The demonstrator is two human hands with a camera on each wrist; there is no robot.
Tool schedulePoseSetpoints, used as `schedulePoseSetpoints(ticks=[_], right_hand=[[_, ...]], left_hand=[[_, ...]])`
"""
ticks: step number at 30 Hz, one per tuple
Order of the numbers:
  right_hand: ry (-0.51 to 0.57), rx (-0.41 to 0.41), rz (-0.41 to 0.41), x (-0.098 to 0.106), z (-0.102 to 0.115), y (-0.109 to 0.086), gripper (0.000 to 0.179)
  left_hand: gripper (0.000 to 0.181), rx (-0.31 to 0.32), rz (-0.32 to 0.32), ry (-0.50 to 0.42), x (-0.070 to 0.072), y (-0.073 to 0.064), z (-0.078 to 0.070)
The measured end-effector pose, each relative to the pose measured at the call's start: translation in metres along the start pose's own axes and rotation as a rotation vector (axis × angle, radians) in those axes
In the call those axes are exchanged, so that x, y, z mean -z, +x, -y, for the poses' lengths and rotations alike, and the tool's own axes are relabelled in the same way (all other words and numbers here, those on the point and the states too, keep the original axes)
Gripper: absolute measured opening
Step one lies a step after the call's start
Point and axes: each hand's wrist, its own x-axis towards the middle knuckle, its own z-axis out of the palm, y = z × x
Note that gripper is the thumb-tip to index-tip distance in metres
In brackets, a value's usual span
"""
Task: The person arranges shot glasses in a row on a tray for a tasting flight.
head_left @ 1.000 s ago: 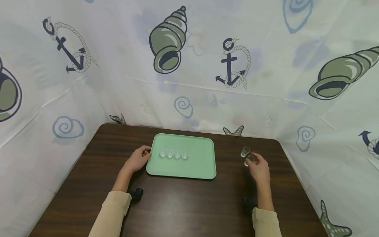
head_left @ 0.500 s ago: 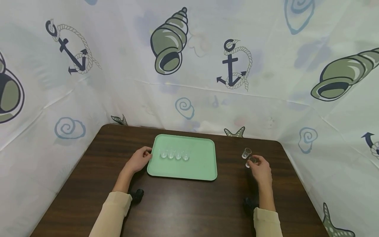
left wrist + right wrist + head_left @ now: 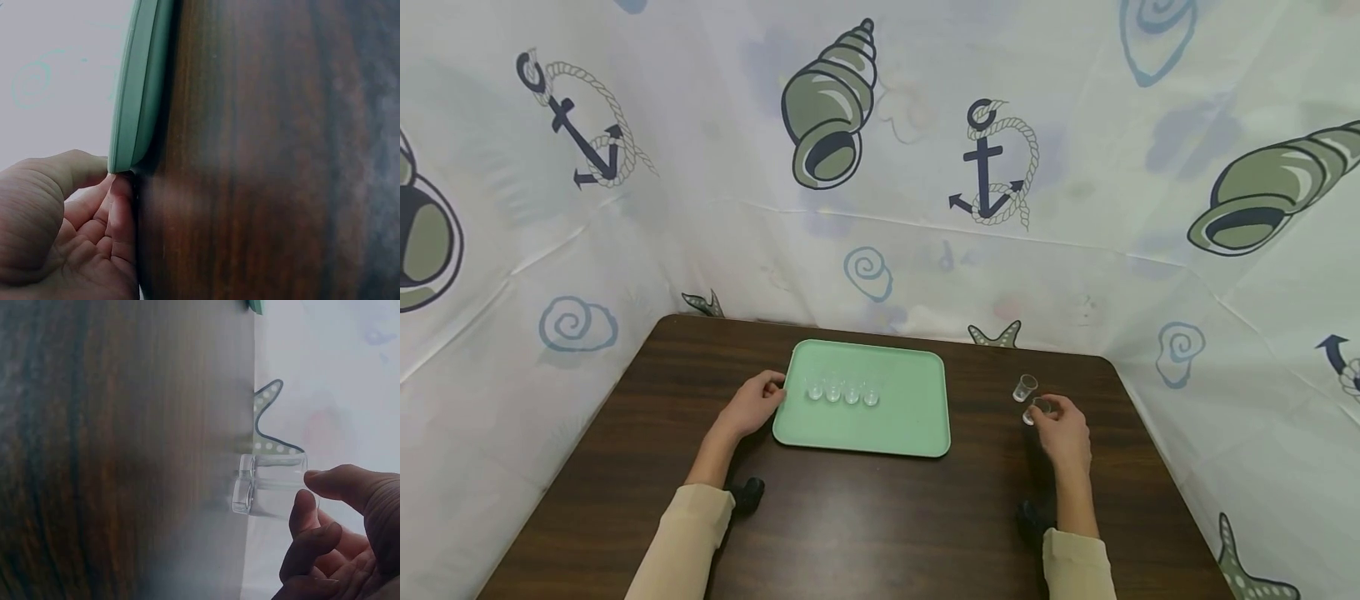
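Note:
My left hand (image 3: pixel 752 404) holds the left edge of a light green tray (image 3: pixel 902 421), its thumb (image 3: pixel 75 167) at the tray's rim and the other fingers curled at the edge. Several small clear shot glasses (image 3: pixel 852 395) stand in a row on the tray. To the right, my right hand (image 3: pixel 1063 432) pinches a clear shot glass (image 3: pixel 275 503) near its rim with thumb and fingertips. That glass is upright, its base right at the table, and partly hidden by the fingers in the head view. Just behind it stands another empty shot glass (image 3: pixel 1024 388).
The dark wood-grain table (image 3: pixel 865 525) ends at the back against a white cloth (image 3: pixel 715 233) printed with shells and anchors. Black devices (image 3: pixel 748 494) sit at both wrists, below the beige sleeves (image 3: pixel 681 533).
The head view has shifted slightly. My right thumb and fingers have drawn a little closer together at the shot glass's rim. The left hand and the tray have stayed in place.

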Motion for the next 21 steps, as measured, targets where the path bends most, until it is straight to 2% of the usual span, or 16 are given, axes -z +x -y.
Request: schedulePoseSetpoints(ticks=[6,13,21], right_hand=[[0.004,0.012,-0.016,-0.0017,-0.0025,-0.0008,0.052],[0.018,0.034,0.004,-0.0031,-0.0007,-0.0049,0.053],[0.054,0.056,0.002,-0.0076,0.0069,-0.0067,0.052]], left_hand=[[0.045,0.003,0.000,-0.003,0.0002,-0.0004,0.0001],[0.045,-0.001,0.006,-0.008,-0.0006,-0.0008,0.0028],[0.045,-0.018,-0.011,-0.007,-0.0002,0.0002,0.0013]])
